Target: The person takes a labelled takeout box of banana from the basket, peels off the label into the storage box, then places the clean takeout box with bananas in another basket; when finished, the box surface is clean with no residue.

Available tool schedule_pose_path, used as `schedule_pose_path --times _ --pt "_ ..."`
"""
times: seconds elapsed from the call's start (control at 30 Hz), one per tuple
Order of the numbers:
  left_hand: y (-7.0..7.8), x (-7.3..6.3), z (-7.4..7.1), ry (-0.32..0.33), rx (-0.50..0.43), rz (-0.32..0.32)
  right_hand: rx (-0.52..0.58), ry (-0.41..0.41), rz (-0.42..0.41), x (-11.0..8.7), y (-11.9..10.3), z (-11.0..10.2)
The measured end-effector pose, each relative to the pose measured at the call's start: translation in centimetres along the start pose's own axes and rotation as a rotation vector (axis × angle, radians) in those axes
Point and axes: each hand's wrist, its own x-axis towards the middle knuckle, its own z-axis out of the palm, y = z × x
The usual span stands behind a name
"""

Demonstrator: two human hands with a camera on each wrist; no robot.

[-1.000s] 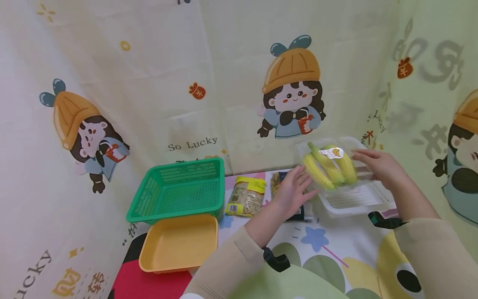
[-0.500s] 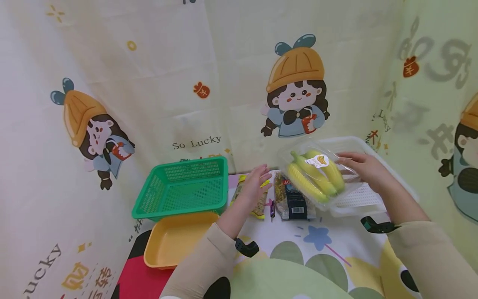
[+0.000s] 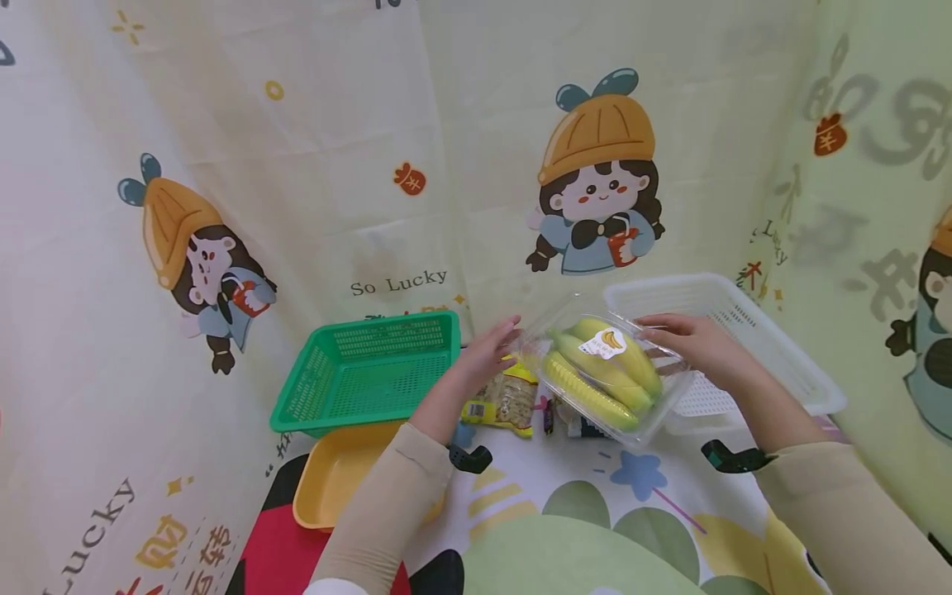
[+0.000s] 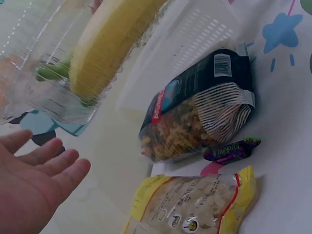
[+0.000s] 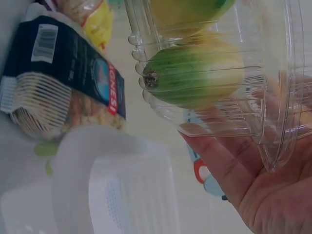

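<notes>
A clear plastic clamshell (image 3: 664, 420) with yellow-green bananas (image 3: 621, 372) and an ear of corn (image 3: 583, 390) is held tilted above the table. A banana sticker shows on its top. My right hand (image 3: 692, 347) grips its right side, thumb and fingers about the edge; the right wrist view shows the palm (image 5: 278, 200) beneath that edge. At the opposite corner is my left hand (image 3: 482, 357), its fingertips close to the plastic. In the left wrist view, the left hand's fingers (image 4: 66, 175) are spread and hold nothing.
Behind the clamshell at right is a white perforated basket (image 3: 806, 384). Below it lie an Agnesi pasta bag (image 4: 195, 107), a small purple-wrapped candy (image 4: 233, 151) and a yellow-ended bag (image 3: 513, 402). To the left stand a green basket (image 3: 292, 409) and a yellow tray (image 3: 316, 483).
The right hand has carried the clamshell left, away from over the white basket. My left hand moved left away from it, and the clamshell has since come up close to that hand.
</notes>
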Motion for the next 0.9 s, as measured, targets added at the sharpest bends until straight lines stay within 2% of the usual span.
schedule_pose_path --times 0.13,0.33,0.57,0.8,0.9 --pt "-0.5 0.0 -0.2 -0.079 -0.005 0.001 0.032 -0.039 -0.009 0.3 -0.5 1.1" --pt "-1.0 -0.2 -0.2 -0.12 -0.044 -0.006 0.052 -0.067 -0.025 0.7 -1.0 2.3" --pt "-1.5 -0.4 -0.6 -0.175 -0.103 -0.044 0.021 -0.067 -0.026 1.1 -1.3 3.0" --pt "-1.6 -1.0 -0.6 -0.125 -0.157 -0.09 -0.006 -0.071 -0.025 1.2 -1.4 3.4" --pt "-1.8 -1.3 -0.5 -0.1 -0.161 -0.078 -0.016 -0.075 -0.021 1.2 -1.4 3.7"
